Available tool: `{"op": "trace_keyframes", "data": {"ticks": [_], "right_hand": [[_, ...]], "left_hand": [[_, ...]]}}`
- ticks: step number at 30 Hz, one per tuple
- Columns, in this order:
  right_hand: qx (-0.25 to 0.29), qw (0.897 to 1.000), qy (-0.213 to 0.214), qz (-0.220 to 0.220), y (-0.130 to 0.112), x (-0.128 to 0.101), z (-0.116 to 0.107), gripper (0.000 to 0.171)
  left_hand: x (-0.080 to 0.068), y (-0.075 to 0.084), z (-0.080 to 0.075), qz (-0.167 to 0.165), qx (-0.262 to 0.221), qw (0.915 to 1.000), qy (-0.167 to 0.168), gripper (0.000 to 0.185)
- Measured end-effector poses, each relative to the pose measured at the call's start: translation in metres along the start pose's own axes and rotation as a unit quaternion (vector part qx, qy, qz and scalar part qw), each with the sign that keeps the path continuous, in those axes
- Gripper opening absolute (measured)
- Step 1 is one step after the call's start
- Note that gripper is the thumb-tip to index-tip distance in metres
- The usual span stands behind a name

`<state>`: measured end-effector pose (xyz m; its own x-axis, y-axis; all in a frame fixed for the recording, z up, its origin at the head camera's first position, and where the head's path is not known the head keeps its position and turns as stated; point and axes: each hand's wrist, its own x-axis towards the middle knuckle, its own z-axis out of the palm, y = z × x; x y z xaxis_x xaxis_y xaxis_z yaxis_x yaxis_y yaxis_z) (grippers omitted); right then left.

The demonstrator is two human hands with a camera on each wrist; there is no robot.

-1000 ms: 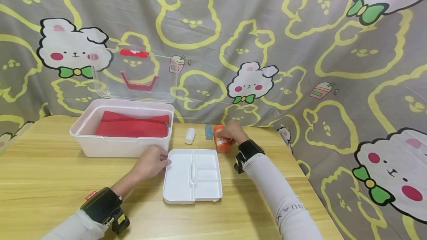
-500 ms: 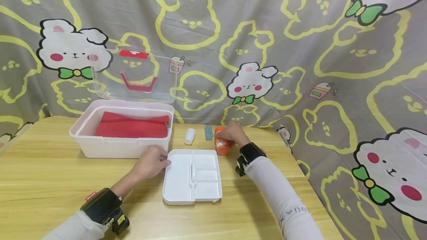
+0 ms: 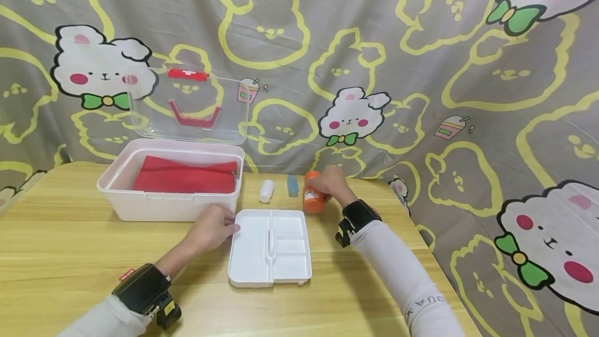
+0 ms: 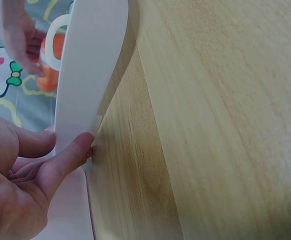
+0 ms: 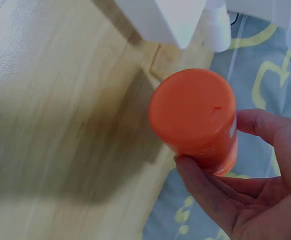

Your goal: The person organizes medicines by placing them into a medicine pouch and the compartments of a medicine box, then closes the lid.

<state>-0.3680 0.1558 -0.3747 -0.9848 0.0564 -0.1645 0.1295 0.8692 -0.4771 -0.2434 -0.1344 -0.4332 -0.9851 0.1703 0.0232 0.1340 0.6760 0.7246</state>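
Note:
My left hand [image 3: 212, 229] pinches the left edge of a white divided tray [image 3: 250, 246] with a raised handle in its middle. In the left wrist view, the thumb and a finger lie on opposite sides of the tray's rim [image 4: 88, 65]. At the tray's back right corner, my right hand [image 3: 333, 183] grips an orange bottle [image 3: 313, 205] with a pale label. The right wrist view shows the bottle's round orange end [image 5: 193, 107] facing the camera, the thumb and fingers around its side. Its shadow falls on the wood.
Behind the tray lie a small white bottle [image 3: 267, 191] and a small blue block-shaped item [image 3: 292, 186]. A white box [image 3: 173, 207] at the back left holds a red zip pouch [image 3: 184, 178]; its clear lid stands raised. A patterned curtain [image 3: 285, 129] hangs behind the wooden table [image 3: 70, 254].
The right hand has shifted slightly to the right with the orange bottle, and slightly back in the last half second. The left hand and tray have stayed put.

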Motion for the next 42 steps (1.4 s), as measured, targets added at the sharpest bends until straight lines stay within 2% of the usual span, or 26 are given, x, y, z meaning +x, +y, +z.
{"op": "trace_keyframes", "data": {"ticks": [3,7,10,15,20,27,33,37,42], "right_hand": [[0.009,1.0,0.004,-0.016,-0.01,-0.008,-0.004,0.034],[-0.008,0.999,0.005,-0.036,-0.028,-0.021,-0.003,0.037],[-0.015,0.999,-0.002,-0.051,-0.041,-0.03,-0.001,0.038],[0.007,0.996,-0.021,-0.09,-0.06,-0.046,0.006,0.035],[0.0,0.992,-0.04,-0.121,-0.074,-0.063,0.015,0.041],[0.001,0.985,-0.098,-0.144,-0.086,-0.084,0.037,0.041],[-0.026,0.978,-0.131,-0.158,-0.092,-0.095,0.047,0.04],[-0.036,0.974,-0.147,-0.17,-0.094,-0.1,0.054,0.036],[-0.057,0.97,-0.149,-0.182,-0.095,-0.102,0.061,0.035]], "left_hand": [[0.0,0.0,0.0,-0.003,0.003,1.0,-0.002,0.01],[0.001,0.0,0.0,-0.002,0.007,1.0,-0.003,0.01],[0.001,0.0,0.0,-0.001,0.005,1.0,-0.003,0.011],[0.0,-0.001,0.0,-0.004,0.0,1.0,-0.005,0.013],[0.0,0.0,-0.001,-0.002,0.003,1.0,-0.008,0.013],[0.001,-0.001,0.0,-0.002,-0.007,0.9999,-0.009,0.012],[0.002,-0.001,0.0,0.005,-0.011,0.9999,-0.008,0.013],[0.001,-0.002,0.0,0.01,-0.016,0.9998,-0.003,0.01],[-0.002,-0.002,0.0,0.011,-0.025,0.9996,-0.003,0.01]]}}
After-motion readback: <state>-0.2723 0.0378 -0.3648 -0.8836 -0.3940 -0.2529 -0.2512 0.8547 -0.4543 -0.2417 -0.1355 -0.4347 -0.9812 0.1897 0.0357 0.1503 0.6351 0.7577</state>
